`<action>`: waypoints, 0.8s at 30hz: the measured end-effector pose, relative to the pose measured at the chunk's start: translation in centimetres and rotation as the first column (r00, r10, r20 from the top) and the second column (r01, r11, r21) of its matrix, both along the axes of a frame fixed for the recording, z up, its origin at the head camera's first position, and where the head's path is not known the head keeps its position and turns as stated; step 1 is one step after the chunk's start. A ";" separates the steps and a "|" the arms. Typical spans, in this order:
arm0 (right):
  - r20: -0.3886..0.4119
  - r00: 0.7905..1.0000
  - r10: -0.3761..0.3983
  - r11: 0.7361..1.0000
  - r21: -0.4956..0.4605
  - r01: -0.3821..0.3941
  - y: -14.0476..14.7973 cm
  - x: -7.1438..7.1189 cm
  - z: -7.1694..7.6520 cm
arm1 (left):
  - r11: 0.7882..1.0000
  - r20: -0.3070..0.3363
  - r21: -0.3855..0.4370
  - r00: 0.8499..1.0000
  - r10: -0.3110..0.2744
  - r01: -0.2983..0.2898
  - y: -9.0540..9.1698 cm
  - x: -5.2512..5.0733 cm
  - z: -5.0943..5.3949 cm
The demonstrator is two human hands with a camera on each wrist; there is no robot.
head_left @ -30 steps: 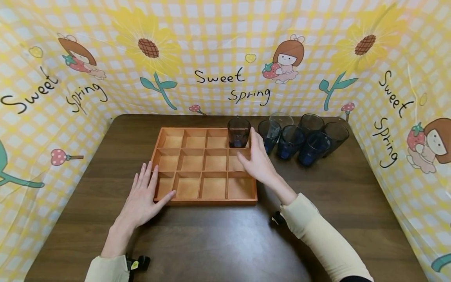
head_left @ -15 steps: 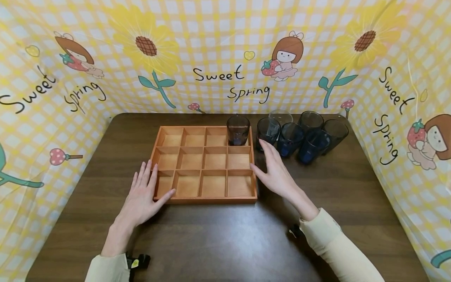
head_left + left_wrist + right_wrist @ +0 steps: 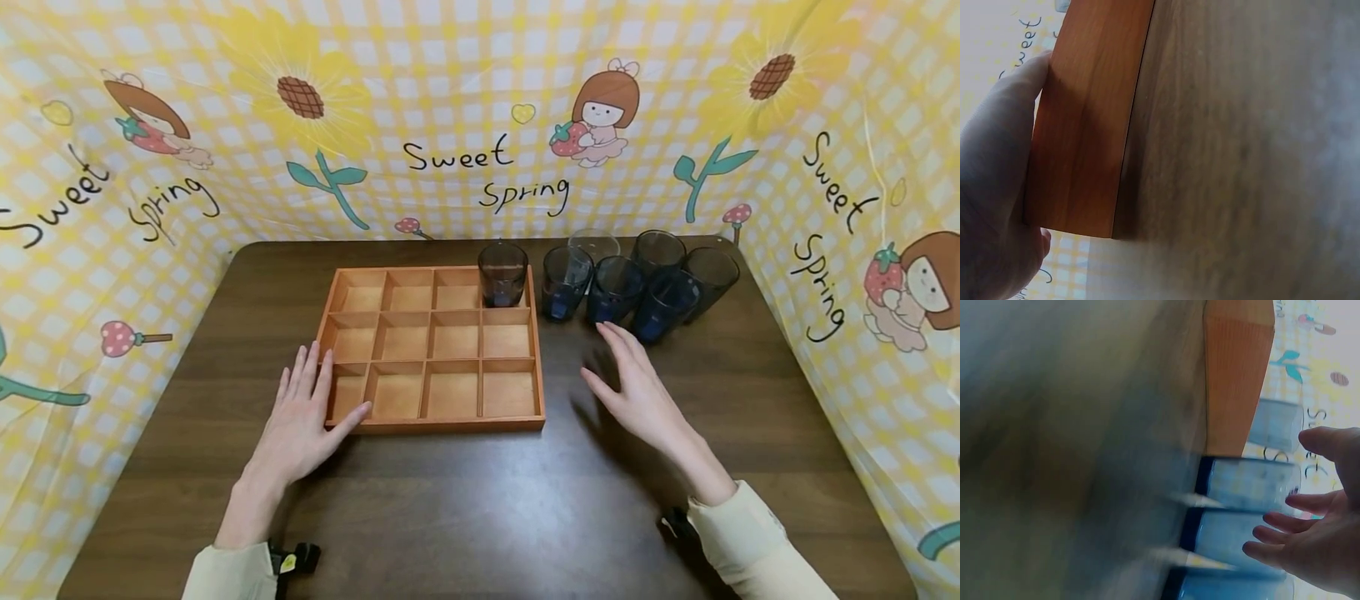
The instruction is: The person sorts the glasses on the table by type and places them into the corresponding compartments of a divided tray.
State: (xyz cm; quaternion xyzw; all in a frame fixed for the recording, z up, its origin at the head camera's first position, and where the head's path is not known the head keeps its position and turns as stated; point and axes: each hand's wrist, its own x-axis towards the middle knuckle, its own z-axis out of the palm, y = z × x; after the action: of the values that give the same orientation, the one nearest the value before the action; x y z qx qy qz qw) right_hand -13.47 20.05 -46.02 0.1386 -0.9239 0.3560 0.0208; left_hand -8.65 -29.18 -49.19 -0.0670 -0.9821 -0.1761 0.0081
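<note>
A shallow wooden tray (image 3: 454,363) divided into several square compartments lies on the table. One dark tinted drinking glass (image 3: 502,275) stands upright in its back right compartment. My left hand (image 3: 296,425) rests against the tray's front left corner, fingers straight along the left side and thumb over the front edge. My right hand (image 3: 643,396) hangs over the table right of the tray, fingers spread and holding nothing. Just beyond its fingertips stands a dark blue glass (image 3: 615,287). In the right wrist view, blue glasses (image 3: 1235,537) stand in a row behind the fingers.
Several more glasses cluster at the back right, among them a blue one (image 3: 567,283) beside the tray, another blue one (image 3: 666,304), grey ones (image 3: 708,279) and a clear one (image 3: 595,242). A patterned cloth (image 3: 450,108) surrounds the brown table (image 3: 450,508) at the back and sides.
My right hand has left the glass in the tray's back right compartment and moved rightward and toward me, to the front of the clustered glasses. My left hand has stayed in place.
</note>
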 end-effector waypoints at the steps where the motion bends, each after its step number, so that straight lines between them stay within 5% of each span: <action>1: -0.008 1.000 -0.005 1.000 0.007 0.005 0.5 0.1 0.0 | 1.000 -0.002 -0.001 1.000 0.001 -0.001 0.0 0.0 0.0; 16: -0.140 0.977 -0.160 0.987 0.010 0.163 8.2 -1.0 -0.3 | 1.000 -0.015 0.005 1.000 0.011 -0.011 0.0 0.1 0.0; 24: -0.019 0.964 -0.266 0.964 0.001 0.266 11.8 -2.8 -0.3 | 1.000 -0.005 0.004 1.000 0.008 -0.008 0.1 0.0 -0.1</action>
State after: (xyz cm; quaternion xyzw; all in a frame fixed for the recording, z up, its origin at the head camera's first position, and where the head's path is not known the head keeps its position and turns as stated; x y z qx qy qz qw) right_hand -16.26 31.84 -46.27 0.0168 -0.9345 0.3471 0.0769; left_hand -8.65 -29.08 -49.31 -0.0635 -0.9820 -0.1777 0.0116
